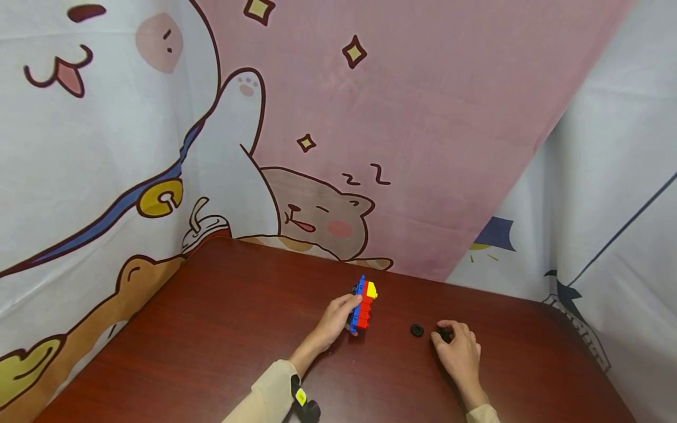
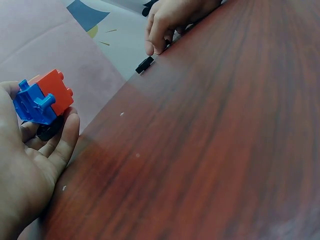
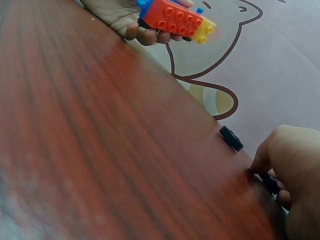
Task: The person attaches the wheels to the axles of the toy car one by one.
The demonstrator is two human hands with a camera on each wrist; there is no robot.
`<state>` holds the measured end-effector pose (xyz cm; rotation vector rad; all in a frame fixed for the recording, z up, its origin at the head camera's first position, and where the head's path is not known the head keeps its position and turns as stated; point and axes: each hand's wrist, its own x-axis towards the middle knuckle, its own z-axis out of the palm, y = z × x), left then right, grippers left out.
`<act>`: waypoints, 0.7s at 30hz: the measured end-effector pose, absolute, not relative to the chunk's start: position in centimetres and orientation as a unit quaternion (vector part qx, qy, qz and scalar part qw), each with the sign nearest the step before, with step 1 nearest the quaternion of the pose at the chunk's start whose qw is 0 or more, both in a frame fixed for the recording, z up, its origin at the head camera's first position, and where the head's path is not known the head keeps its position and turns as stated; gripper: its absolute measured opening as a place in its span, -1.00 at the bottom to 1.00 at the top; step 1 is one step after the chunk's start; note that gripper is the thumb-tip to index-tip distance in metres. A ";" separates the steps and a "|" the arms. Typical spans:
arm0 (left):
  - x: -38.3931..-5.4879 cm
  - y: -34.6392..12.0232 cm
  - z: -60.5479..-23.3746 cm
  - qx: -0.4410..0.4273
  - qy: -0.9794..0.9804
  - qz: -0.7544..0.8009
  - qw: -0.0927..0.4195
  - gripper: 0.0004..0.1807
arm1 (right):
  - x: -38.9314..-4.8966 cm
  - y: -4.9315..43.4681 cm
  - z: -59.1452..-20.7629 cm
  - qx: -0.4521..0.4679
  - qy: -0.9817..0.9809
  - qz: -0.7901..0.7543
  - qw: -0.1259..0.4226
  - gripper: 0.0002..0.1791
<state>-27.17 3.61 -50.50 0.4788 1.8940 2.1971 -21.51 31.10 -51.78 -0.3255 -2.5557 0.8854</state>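
My left hand (image 1: 335,320) grips a toy car (image 1: 364,305) made of building blocks, held tilted on its side above the table. Its base is blue, with a red block (image 3: 175,19) and a yellow block (image 3: 204,31) on top. A black wheel (image 2: 48,129) shows under the blue base in the left wrist view. Over at the right, my right hand (image 1: 460,351) pinches a black wheel (image 3: 269,183) at the table top, its fingers partly covering it. Another loose black wheel (image 1: 416,330) lies on the table between the two hands, nearer the right one.
The dark red-brown wooden table (image 1: 238,341) carries these things. Behind it and along its sides hangs a cloth (image 1: 423,147) printed with cartoon animals. A black strap device (image 1: 305,399) sits at my left wrist.
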 end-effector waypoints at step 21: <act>-27.2 3.5 -50.5 0.163 0.638 0.745 0.106 -0.51 | -21.7 31.0 -52.1 -0.018 -0.813 0.439 0.382 -0.76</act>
